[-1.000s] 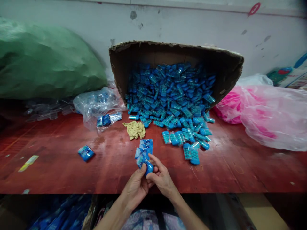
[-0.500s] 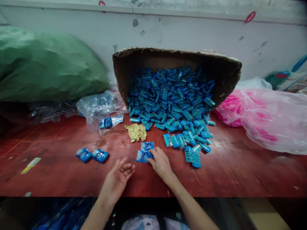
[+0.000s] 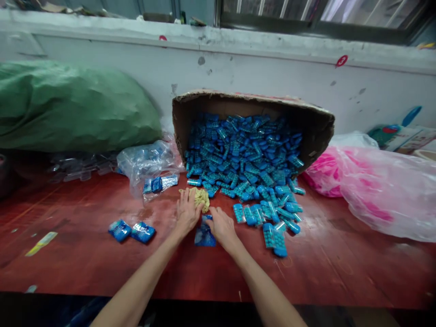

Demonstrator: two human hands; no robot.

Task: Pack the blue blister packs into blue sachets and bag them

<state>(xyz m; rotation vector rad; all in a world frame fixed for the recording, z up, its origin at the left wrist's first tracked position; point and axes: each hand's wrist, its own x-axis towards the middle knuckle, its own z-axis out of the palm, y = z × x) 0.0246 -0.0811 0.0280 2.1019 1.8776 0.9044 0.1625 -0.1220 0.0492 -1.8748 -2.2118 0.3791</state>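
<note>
My left hand [image 3: 188, 213] rests with outstretched fingers on the left part of a crumpled yellow cloth [image 3: 203, 198]. Close beside it, my right hand [image 3: 223, 228] has its thumb and fingers closed at the upper end of blue printed packets [image 3: 205, 237] lying flat on the table; its fingers cover part of them. Two more blue packets [image 3: 120, 230] lie to the left. Right of my hands are several small clear containers [image 3: 269, 235] with blue ends and teal beads inside.
An open cardboard box [image 3: 254, 102] on its side spills many such containers onto the red table [image 3: 327, 272]. Clear plastic bags [image 3: 146, 161] and a green sack [image 3: 78, 109] stand left, a pink-filled bag [image 3: 378, 190] right. A yellow-white strip [image 3: 41, 244] lies far left.
My left hand has moved forward from above the table onto the yellow cloth. My right hand stays at the blue packets, one now mostly covered. The view has tilted up, showing a window.
</note>
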